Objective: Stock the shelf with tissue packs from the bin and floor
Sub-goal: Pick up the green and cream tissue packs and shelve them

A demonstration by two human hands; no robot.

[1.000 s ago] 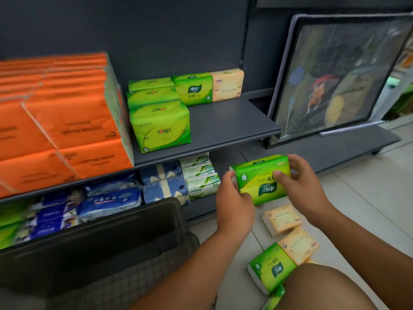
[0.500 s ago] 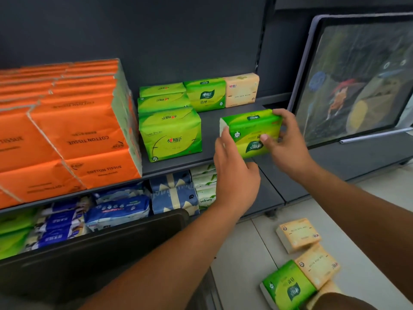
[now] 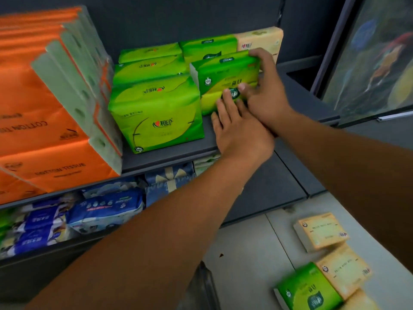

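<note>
A green tissue pack (image 3: 220,79) stands on the dark shelf (image 3: 169,155), right of a row of lime-green packs (image 3: 156,115) and in front of another green pack (image 3: 207,49). My right hand (image 3: 266,95) grips its top right corner and front. My left hand (image 3: 239,130) lies flat, fingertips against the pack's lower front. On the floor at the lower right lie two beige packs (image 3: 321,231) and one green pack (image 3: 309,289). The bin (image 3: 201,285) shows only a dark edge under my left arm.
Big orange cotton tissue packs (image 3: 49,121) fill the shelf's left. A beige pack (image 3: 260,40) stands at the back right. Blue packs (image 3: 105,206) sit on the lower shelf. A framed picture (image 3: 375,59) leans at the right on a low ledge.
Both hands lifted the green pack from above the floor up to the shelf and set it beside the lime-green row. My left hand shifted from its side to its lower front.
</note>
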